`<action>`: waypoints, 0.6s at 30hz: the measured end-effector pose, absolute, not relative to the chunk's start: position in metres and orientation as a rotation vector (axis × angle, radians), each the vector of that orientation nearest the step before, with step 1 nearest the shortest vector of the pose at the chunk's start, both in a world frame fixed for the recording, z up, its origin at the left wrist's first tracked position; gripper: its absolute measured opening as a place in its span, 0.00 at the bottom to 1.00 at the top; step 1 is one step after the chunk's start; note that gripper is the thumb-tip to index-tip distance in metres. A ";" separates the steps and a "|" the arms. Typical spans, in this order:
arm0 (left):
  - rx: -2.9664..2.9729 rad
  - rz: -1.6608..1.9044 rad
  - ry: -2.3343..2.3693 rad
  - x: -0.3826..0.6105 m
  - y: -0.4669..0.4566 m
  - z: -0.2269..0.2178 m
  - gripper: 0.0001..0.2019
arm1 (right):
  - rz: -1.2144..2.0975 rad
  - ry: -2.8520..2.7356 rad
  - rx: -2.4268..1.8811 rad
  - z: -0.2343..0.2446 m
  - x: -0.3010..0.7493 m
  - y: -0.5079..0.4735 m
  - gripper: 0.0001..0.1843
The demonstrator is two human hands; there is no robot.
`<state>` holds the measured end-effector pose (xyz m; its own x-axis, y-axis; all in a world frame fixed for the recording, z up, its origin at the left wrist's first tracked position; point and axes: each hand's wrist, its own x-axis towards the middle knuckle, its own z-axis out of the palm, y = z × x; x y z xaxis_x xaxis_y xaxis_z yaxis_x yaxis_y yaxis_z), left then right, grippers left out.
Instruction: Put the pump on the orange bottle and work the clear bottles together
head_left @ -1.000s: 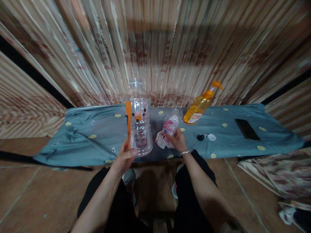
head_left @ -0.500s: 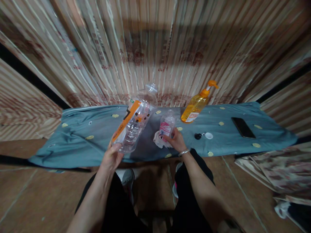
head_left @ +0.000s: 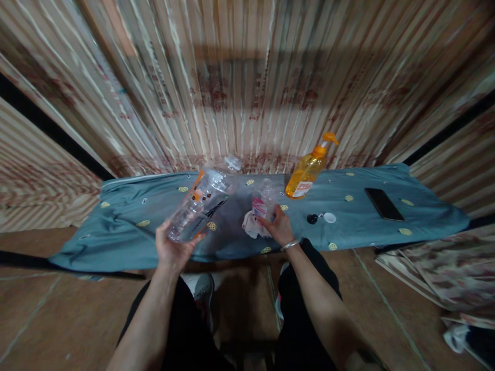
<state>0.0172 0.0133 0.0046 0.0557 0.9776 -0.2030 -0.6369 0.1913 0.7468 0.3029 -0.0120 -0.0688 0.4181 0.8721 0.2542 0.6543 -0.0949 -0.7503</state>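
My left hand (head_left: 176, 247) is closed round the base of a large clear plastic bottle (head_left: 201, 203), which tilts with its neck up and to the right. The bottle has an orange and black label and looks empty. My right hand (head_left: 279, 225) grips the lower part of a small clear bottle (head_left: 264, 198) with a pink label, standing nearly upright with an open neck. Beneath and beside that small bottle lies a crumpled pale cloth or tissue (head_left: 251, 226); my fingers partly hide where they meet.
An orange pump bottle (head_left: 306, 175) of yellow liquid stands behind on the teal cloth-covered table (head_left: 127, 232). A small black cap (head_left: 312, 219) and a white cap (head_left: 329, 218) lie right of my right hand. Farther right is a phone (head_left: 384, 204). Striped curtains hang behind.
The large bottle in my left hand has turned about its length and dropped a little leftward, so its label now faces differently. My right hand still holds the small bottle in place.
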 end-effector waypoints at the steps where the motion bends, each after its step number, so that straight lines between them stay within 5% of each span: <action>1: 0.531 1.335 0.806 0.017 0.014 0.005 0.23 | 0.315 -1.316 -1.830 -0.069 0.303 -0.012 0.22; 18: 0.639 1.415 0.788 0.012 0.020 -0.002 0.24 | 0.350 -1.396 -1.773 -0.072 0.299 -0.016 0.30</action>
<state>0.0124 0.0197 -0.0022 -0.0117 0.9952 -0.0974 -0.6067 0.0704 0.7918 0.2991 -0.0160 -0.0722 0.3429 0.9010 0.2658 0.6689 -0.0356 -0.7425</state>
